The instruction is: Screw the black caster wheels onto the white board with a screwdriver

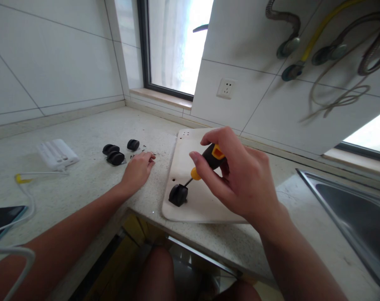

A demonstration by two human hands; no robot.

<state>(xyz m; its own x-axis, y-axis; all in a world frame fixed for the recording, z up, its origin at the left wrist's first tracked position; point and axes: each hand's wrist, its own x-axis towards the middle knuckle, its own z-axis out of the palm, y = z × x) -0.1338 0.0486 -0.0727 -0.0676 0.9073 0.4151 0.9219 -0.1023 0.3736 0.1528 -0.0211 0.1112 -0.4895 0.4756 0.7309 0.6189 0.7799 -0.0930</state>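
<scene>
My right hand [240, 179] is wrapped round the black and yellow handle of a screwdriver [212, 155]. The screwdriver slants down to the left, its tip at a black caster wheel [178, 195]. That caster sits on the near left corner of a white board [202, 205] with small holes in it. My left hand [138, 170] rests on the countertop left of the board, fingers closed together among small dark screws [132, 156]; whatever they pinch is too small to make out. Several loose black casters [115, 157] lie just left of that hand.
A white power bank [57, 153] with a white cable [31, 196] lies on the left of the countertop [92, 184], and a dark phone [4, 221] is at the left edge. On the right is a metal sink [350, 217]. A wall socket [227, 88] and hoses [322, 31] are behind.
</scene>
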